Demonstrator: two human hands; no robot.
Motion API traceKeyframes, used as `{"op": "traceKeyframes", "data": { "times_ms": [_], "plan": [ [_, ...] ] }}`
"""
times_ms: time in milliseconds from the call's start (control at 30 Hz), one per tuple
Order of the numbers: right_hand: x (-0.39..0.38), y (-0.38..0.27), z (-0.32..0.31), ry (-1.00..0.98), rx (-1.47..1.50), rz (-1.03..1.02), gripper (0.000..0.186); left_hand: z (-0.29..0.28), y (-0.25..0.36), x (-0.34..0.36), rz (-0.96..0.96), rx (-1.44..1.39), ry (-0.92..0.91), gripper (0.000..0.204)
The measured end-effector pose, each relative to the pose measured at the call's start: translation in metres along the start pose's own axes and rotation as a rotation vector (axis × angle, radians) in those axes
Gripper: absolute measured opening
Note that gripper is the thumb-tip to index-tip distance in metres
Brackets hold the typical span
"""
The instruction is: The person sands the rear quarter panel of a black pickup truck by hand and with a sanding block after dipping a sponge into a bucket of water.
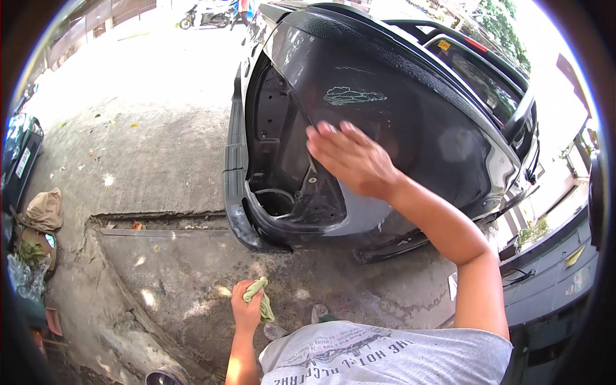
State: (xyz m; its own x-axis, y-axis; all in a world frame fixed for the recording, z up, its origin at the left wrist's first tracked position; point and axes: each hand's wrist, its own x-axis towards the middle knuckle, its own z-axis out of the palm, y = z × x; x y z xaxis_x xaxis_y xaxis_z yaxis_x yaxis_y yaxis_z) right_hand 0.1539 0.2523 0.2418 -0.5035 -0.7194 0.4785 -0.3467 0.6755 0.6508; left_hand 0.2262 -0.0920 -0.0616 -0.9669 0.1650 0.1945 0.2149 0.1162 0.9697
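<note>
My right hand [357, 159] is stretched out flat, fingers together, over the dark body panel [436, 112] of a vehicle; whether the palm touches it I cannot tell. Beyond the fingertips, a pale greenish scuffed patch [354, 96] with thin irregular lines marks the panel. Left of the hand gapes an open cavity [274, 109] in the bodywork, with bare inner metal and a round opening at its lower end. Lower down, away from the vehicle, my left hand [242, 311] is closed around a light green cloth [266, 308], one end hanging loose.
Rough, cracked concrete [160, 147] lies around the vehicle, with a sunken slot [167, 222] in it. A tan cloth bundle [45, 208] and clutter lie at the far left. A motorcycle [208, 16] stands at the back. A metal can [163, 376] is at the lower edge.
</note>
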Motion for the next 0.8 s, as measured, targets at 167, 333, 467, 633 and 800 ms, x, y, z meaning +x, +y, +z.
{"op": "traceKeyframes", "data": {
  "times_ms": [167,333,467,633,800],
  "plan": [
    [0.12,0.017,0.007,0.221,-0.023,0.147,0.042,0.014,0.023,0.021,-0.006,-0.067,-0.023,0.017],
    [0.024,-0.023,0.004,0.116,0.076,0.164,0.041,-0.008,0.01,0.006,-0.017,-0.054,0.003,0.019],
    [-0.029,-0.027,0.017,0.091,0.0,0.132,0.043,-0.027,-0.022,-0.018,-0.125,-0.097,0.065,0.018],
    [0.103,0.007,0.001,0.188,-0.001,0.194,0.039,-0.013,0.005,0.008,-0.096,-0.143,0.014,0.016],
    [0.079,-0.016,0.001,0.195,0.056,0.188,0.038,-0.012,0.032,0.022,-0.053,-0.103,-0.026,0.019]
  ]
}}
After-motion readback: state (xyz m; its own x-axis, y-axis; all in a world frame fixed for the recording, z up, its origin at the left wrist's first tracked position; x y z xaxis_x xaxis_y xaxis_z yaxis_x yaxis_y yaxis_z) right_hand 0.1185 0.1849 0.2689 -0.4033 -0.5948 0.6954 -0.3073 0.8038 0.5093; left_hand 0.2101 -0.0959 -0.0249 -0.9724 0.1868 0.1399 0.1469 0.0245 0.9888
